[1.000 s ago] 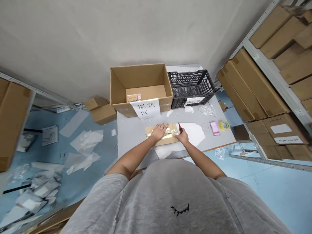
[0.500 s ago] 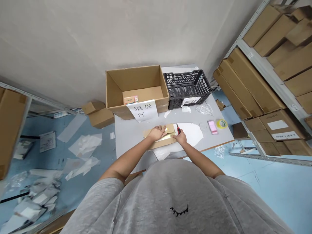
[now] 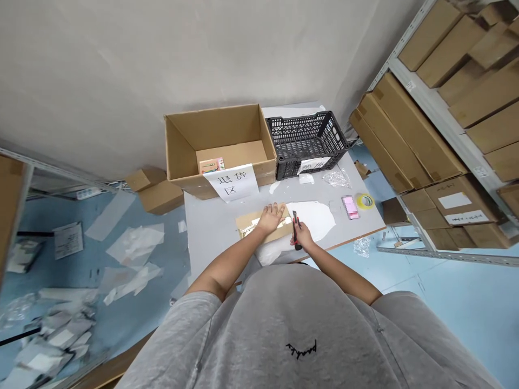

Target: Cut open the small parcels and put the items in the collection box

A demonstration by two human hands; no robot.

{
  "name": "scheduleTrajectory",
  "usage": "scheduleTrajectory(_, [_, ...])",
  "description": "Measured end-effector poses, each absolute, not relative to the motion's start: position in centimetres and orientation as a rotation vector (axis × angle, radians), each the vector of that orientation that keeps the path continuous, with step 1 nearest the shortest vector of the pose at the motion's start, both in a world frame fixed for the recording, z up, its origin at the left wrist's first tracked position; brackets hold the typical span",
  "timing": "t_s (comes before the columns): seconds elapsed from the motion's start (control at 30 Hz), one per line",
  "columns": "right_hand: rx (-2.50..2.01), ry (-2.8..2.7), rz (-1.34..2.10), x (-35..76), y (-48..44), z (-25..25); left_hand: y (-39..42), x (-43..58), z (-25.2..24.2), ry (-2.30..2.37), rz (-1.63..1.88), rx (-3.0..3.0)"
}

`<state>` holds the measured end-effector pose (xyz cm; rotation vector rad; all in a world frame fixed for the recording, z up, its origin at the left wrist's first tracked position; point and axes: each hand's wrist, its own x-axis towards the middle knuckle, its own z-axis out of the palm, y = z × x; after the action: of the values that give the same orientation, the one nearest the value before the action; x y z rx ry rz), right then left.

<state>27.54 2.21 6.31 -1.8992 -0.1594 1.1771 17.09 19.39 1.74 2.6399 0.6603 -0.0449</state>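
While my left hand lies flat on carton, right hand wraps cutter; likely cutting step, next needs bracing.

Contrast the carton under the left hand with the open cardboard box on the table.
The carton is far smaller than the open cardboard box. The left hand lies on the carton; no hand touches the open cardboard box. Shiny tape shows on the carton; a lettered sheet hangs on the open cardboard box. Both are brown.

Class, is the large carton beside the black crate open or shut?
Open: the large carton has no cover; a colourful item shows inside.
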Motion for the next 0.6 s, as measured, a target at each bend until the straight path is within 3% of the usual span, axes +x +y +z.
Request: scheduleTrajectory(0.6, [-1.995, -0.188, 1.177, 25.1, 4.8, 5.9, 20.2, 17.6, 1.9, 0.623, -0.103, 2.590])
